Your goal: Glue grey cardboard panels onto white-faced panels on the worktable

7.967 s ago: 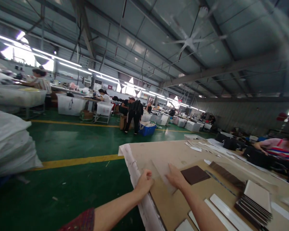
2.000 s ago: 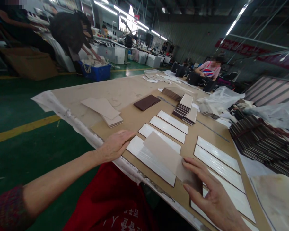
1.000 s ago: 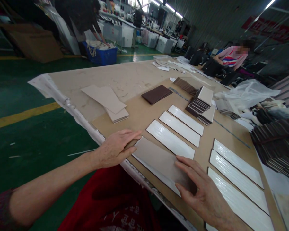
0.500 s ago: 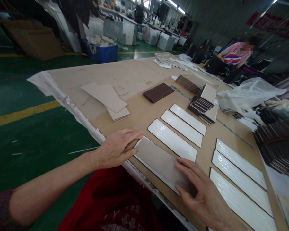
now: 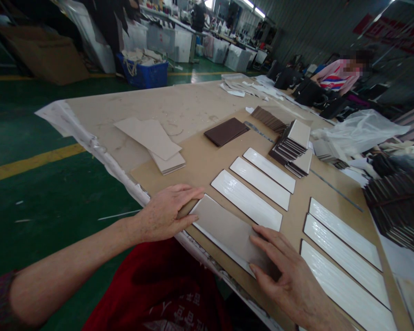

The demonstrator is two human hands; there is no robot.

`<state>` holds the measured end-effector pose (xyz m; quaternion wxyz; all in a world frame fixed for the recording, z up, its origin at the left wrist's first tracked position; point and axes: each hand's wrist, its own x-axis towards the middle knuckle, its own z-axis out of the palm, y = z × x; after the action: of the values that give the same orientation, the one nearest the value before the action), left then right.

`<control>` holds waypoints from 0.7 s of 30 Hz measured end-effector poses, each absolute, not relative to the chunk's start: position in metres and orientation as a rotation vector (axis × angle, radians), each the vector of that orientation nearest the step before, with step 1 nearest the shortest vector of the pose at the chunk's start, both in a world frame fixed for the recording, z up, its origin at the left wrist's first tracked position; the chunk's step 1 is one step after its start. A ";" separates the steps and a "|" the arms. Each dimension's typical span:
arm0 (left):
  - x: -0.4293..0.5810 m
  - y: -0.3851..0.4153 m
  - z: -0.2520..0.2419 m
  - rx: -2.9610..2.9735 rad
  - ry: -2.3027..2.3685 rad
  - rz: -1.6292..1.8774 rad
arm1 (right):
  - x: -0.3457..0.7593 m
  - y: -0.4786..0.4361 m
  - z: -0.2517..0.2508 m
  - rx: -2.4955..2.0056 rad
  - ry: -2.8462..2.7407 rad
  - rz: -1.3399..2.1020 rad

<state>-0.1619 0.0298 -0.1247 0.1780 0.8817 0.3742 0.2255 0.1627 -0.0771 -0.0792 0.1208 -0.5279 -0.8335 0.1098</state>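
A beige card strip [image 5: 227, 228] lies on top of a white glue-coated strip [image 5: 207, 235] at the near edge of the brown work board [image 5: 207, 161]. My left hand [image 5: 167, 212] lies flat with fingers stretched against the strip's left end. My right hand [image 5: 286, 276] presses flat, fingers spread, on its right end. Three more white strips [image 5: 246, 199] lie in a row beyond it, and others [image 5: 345, 232] lie to the right.
A stack of beige cards [image 5: 153, 140] lies at the left of the table. A dark brown piece [image 5: 227, 131] and piles of brown-edged pieces [image 5: 293, 142] sit further back. Dark bundles [image 5: 396, 207] and plastic bags [image 5: 359, 131] are at right. A seated person [image 5: 338, 78] works at the far end.
My hands brought the beige strip down onto the nearest white strip and now press it flat. In the last second they have barely shifted.
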 end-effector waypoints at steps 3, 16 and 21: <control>-0.162 0.030 -0.125 2.493 1.067 0.636 | 0.162 -0.078 -0.078 -1.536 -2.432 0.330; -0.162 0.033 -0.130 2.585 0.898 0.772 | 0.160 -0.079 -0.080 -1.504 -2.403 0.395; -0.162 0.036 -0.131 2.638 0.850 0.719 | 0.158 -0.079 -0.077 -1.483 -2.395 0.410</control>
<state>-0.1622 0.0358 -0.1312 0.1388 0.9124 0.2940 0.2485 0.1584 -0.0786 -0.0770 0.1470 -0.5152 -0.8323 0.1423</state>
